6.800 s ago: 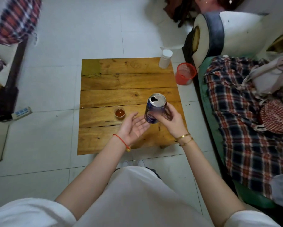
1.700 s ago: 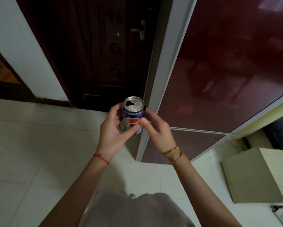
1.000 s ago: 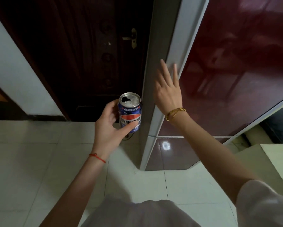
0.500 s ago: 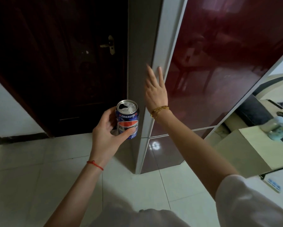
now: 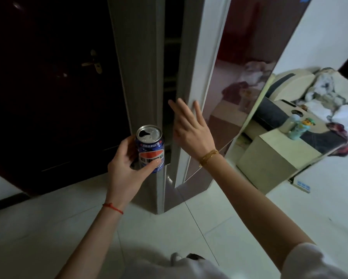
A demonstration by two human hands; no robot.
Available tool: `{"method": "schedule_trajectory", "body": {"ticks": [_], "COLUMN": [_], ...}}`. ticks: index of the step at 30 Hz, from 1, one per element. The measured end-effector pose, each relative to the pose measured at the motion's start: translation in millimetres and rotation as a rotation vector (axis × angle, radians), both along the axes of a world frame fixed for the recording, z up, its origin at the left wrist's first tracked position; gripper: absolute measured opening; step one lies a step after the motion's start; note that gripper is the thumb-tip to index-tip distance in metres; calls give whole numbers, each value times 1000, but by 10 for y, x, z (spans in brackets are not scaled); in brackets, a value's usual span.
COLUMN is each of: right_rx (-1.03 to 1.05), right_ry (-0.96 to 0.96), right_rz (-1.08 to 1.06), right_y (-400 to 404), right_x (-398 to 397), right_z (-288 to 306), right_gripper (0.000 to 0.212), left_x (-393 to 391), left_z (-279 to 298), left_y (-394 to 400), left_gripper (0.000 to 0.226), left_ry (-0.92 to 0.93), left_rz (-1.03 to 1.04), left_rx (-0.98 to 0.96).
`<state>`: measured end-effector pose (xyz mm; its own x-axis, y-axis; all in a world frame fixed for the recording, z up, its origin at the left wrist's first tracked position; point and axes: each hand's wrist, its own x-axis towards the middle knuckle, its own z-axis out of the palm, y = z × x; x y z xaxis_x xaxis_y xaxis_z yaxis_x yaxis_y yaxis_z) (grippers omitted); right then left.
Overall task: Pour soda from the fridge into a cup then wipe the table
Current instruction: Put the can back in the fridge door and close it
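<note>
Left hand (image 5: pixel 127 170) grips the open can (image 5: pixel 151 148), upright, at 9 o'clock of the fridge door (image 5: pixel 197 77). Right hand (image 5: pixel 191 129), fingers spread, pulls the door edge; a jerk could slosh soda out.

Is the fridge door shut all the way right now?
No, the fridge door stands ajar, with a dark gap showing shelves between it and the cabinet, and the right hand rests on its edge.

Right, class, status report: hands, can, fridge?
Left hand gripping opened soda can, upright. Right hand open on fridge door edge, door ajar. Nothing blocking.
</note>
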<state>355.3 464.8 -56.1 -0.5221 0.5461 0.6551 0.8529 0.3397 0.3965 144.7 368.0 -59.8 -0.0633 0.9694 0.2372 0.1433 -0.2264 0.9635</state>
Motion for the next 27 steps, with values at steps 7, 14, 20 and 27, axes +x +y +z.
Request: {"method": "schedule_trajectory", "body": {"ticks": [7, 14, 20, 27], "right_rx": [111, 173, 173, 167], "right_ry": [154, 392, 528, 697], "right_rz": [-101, -200, -252, -347], "right_y": [-673, -1164, -1498, -1827], "right_x": [393, 696, 1028, 1500], "right_z": [-99, -138, -185, -167], "right_gripper": [55, 78, 74, 73], "left_x": [345, 737, 1124, 1589], "left_z": [17, 133, 209, 302], "left_y": [-124, -250, -372, -486], "left_gripper": [84, 87, 82, 74], "left_ry": [41, 90, 84, 74], "left_rz": [-150, -285, -412, -556], "left_rx": [19, 19, 20, 17]}}
